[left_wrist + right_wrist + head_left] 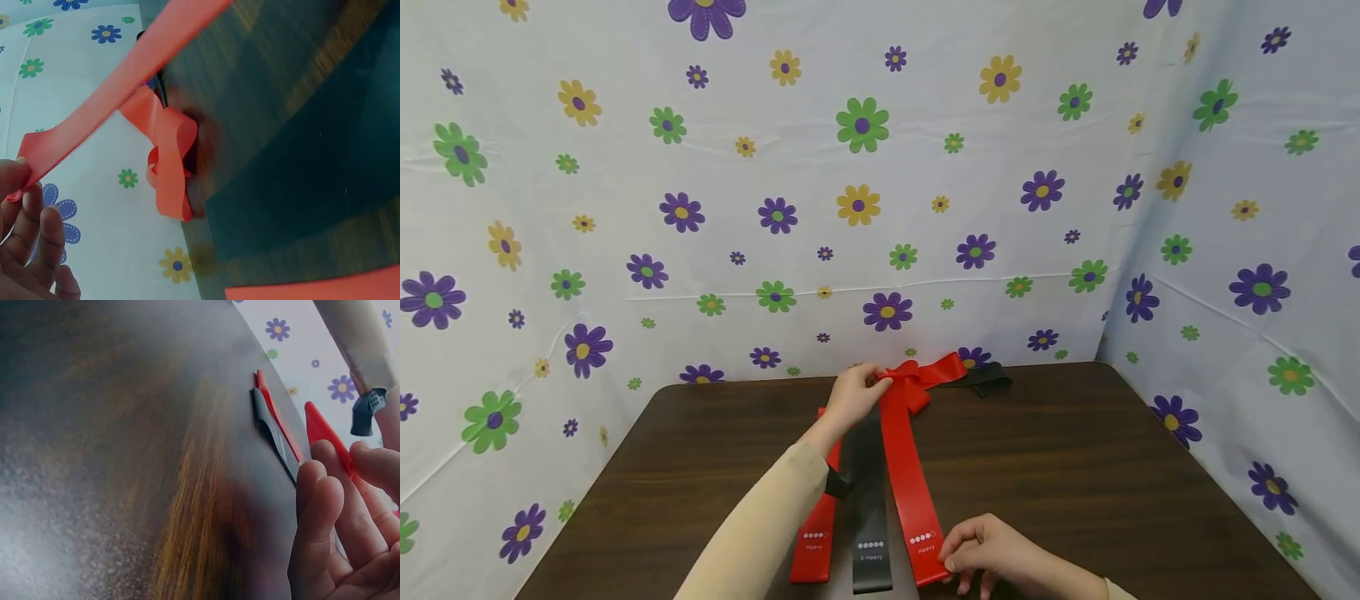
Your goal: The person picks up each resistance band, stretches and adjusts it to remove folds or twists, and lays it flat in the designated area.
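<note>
My left hand (pixel 855 392) reaches to the back of the table and pinches the far end of a red resistance band (pixel 910 475) marked "Heavy". In the left wrist view that band (pixel 106 100) runs taut from thumb and fingers. At the near end, my right hand (pixel 992 546) pinches its corner; the right wrist view has the band (pixel 325 431) between thumb and fingertips. Left of it lies a flat black band (pixel 871 500) marked "X-Heavy". Farther left is another red band (pixel 812 550), partly hidden by my left forearm.
Beyond the held band, a loosely folded red band (pixel 943 372) lies at the table's back edge, with a black band (pixel 992 379) beside it. A flowered cloth (pixel 865 250) hangs right behind the dark wooden table (pixel 1037 450) and along its right side.
</note>
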